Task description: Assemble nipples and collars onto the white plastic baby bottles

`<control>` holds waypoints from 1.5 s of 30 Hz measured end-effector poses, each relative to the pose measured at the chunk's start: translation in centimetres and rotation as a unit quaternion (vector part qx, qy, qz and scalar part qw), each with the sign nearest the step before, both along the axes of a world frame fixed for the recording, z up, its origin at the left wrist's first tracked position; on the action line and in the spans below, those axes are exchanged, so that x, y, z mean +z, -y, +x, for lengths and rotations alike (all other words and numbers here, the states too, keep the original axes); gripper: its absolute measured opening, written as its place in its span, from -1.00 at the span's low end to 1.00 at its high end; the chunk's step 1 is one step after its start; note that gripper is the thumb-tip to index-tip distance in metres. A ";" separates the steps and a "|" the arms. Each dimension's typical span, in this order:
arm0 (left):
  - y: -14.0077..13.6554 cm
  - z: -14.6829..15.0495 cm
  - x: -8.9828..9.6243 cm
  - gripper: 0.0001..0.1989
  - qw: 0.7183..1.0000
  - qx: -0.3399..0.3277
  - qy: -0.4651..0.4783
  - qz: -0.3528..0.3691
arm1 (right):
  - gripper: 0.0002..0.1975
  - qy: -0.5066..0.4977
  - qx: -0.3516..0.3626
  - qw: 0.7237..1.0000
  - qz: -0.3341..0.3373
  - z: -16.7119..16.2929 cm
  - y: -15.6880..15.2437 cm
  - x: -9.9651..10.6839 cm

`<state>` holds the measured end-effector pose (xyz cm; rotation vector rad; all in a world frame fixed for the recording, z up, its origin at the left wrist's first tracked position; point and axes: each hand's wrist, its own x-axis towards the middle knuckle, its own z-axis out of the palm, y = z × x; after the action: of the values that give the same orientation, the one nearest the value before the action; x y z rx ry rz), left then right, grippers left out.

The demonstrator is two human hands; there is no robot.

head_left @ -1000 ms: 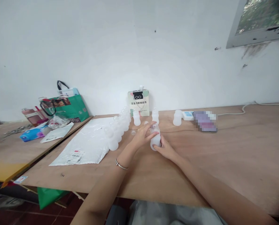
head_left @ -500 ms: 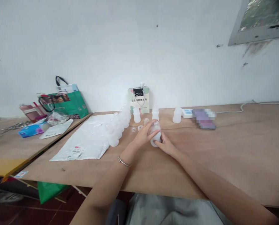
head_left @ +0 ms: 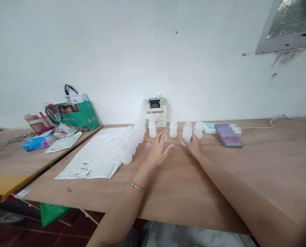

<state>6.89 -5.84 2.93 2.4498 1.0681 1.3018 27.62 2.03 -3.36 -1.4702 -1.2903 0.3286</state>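
Note:
My right hand (head_left: 194, 146) is wrapped round a frosted white baby bottle (head_left: 187, 133) with a clear domed top, which is upright. Just behind it on the right is another white bottle (head_left: 199, 129) without a clear dome. My left hand (head_left: 158, 150) is open over the table, fingers pointing forward. Beside its fingers lies a small clear cap (head_left: 149, 144); whatever sits behind the fingers is partly hidden. Two more bottles stand farther back, one left of centre (head_left: 152, 128) and one right of it (head_left: 173, 127). Several similar bottles (head_left: 126, 157) form a row on the left.
A white plastic mailing bag (head_left: 98, 154) lies on the wooden table (head_left: 184, 192). A paper bag (head_left: 155, 113) leans against the wall. To the right are a white box (head_left: 209, 128) and a blurred flat object (head_left: 228, 135). A green bag (head_left: 83, 115) stands at the left.
My right hand has carried the bottle right and away from me, close to the bottle there. My left hand has come off it and moved left, opening.

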 end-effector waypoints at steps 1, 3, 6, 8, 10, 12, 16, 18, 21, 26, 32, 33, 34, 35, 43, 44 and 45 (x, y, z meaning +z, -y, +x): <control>-0.2 -0.1 -0.2 -0.47 1.000 0.017 -0.003 0.007 | -0.59 0.000 -0.016 1.000 -0.001 0.3 -1.1 0.0; -0.8 -0.4 -0.5 -0.50 0.998 0.056 -0.008 0.018 | -0.61 -0.002 -0.042 0.999 -0.001 0.5 -3.1 0.1; -1.7 -1.0 -0.8 -0.54 0.993 0.117 -0.014 0.017 | -0.66 -0.008 -0.067 0.998 0.000 0.4 -5.6 -0.2; -2.4 -1.6 -1.1 -0.55 0.989 0.148 -0.009 0.010 | -0.67 -0.013 -0.077 0.997 0.002 0.4 -6.7 -0.4; -3.2 -2.3 -1.4 -0.56 0.985 0.175 0.003 0.004 | -0.66 -0.017 -0.080 0.997 0.006 0.4 -7.2 -0.7; -4.0 -3.1 -1.7 -0.58 0.979 0.202 0.014 -0.009 | -0.63 -0.020 -0.077 0.997 0.010 0.5 -7.2 -0.9; -5.1 -4.4 -2.3 -0.57 0.964 0.255 -0.004 -0.075 | -0.50 -0.023 -0.082 0.996 0.036 0.3 -5.3 -1.3; -5.4 -4.8 -2.5 -0.53 0.954 0.275 -0.040 -0.113 | -0.51 -0.011 -0.087 0.994 0.061 0.0 -3.7 -1.4; -5.6 -5.1 -2.8 -0.52 0.942 0.286 -0.083 -0.157 | -0.62 0.029 -0.078 0.991 0.103 -0.7 -1.4 -1.4; -5.7 -5.4 -3.6 -0.55 0.940 0.260 -0.115 -0.186 | -0.82 0.145 0.071 0.977 0.142 -2.8 0.4 -0.6; -6.1 -5.6 -4.2 -0.63 0.942 0.263 -0.115 -0.174 | -0.63 0.216 0.159 0.951 0.153 -7.1 -1.4 0.2; -6.1 -5.6 -4.3 -0.64 0.942 0.263 -0.114 -0.173 | -0.62 0.223 0.169 0.948 0.154 -7.8 -1.7 0.3; -6.2 -5.5 -4.5 -0.65 0.943 0.261 -0.114 -0.171 | -0.61 0.232 0.183 0.943 0.156 -8.3 -1.9 0.3; -6.2 -5.5 -4.6 -0.64 0.944 0.259 -0.113 -0.169 | -0.61 0.242 0.201 0.936 0.158 -8.7 -2.0 0.3; -6.8 -5.1 -4.8 -0.67 0.941 0.276 -0.107 -0.162 | -0.81 0.272 0.330 0.895 0.125 -9.4 -2.8 -0.6; -6.8 -5.0 -4.8 -0.69 0.940 0.279 -0.109 -0.162 | -0.85 0.261 0.338 0.897 0.117 -9.4 -2.9 -0.7; -6.8 -5.0 -4.7 -0.71 0.939 0.283 -0.111 -0.163 | -0.88 0.246 0.345 0.899 0.110 -9.4 -2.9 -0.8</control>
<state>1.90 0.94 -1.80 2.1452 1.9768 0.8640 18.17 4.91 -4.14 -0.8799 -2.1798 0.2584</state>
